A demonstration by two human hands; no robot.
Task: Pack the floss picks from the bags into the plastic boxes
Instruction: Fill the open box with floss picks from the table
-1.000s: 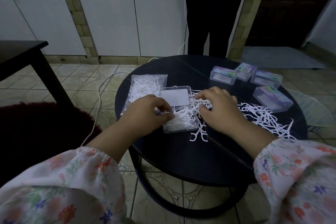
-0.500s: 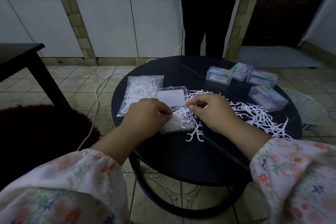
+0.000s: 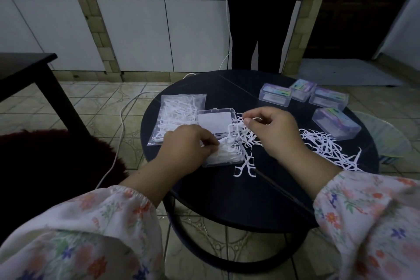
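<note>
An open clear plastic box (image 3: 216, 120) lies in the middle of the round black table (image 3: 261, 200), its lower half holding white floss picks. My left hand (image 3: 188, 143) rests on that half, fingers curled over the picks inside. My right hand (image 3: 272, 132) pinches a floss pick just right of the box lid, above a loose heap of picks (image 3: 329, 148) spread to the right. Two picks (image 3: 245, 167) lie crossed in front of the box. A clear bag of picks (image 3: 179, 116) lies left of the box.
Several closed plastic boxes (image 3: 336, 125) with coloured labels stand at the table's back right. A person in dark trousers (image 3: 256, 29) stands behind the table. A dark table (image 3: 27, 68) is at the left, and a white cable (image 3: 120, 120) runs over the tiled floor.
My right hand has lifted from the loose picks and now pinches one beside the box lid. My left hand has stayed on the box's filled half.
</note>
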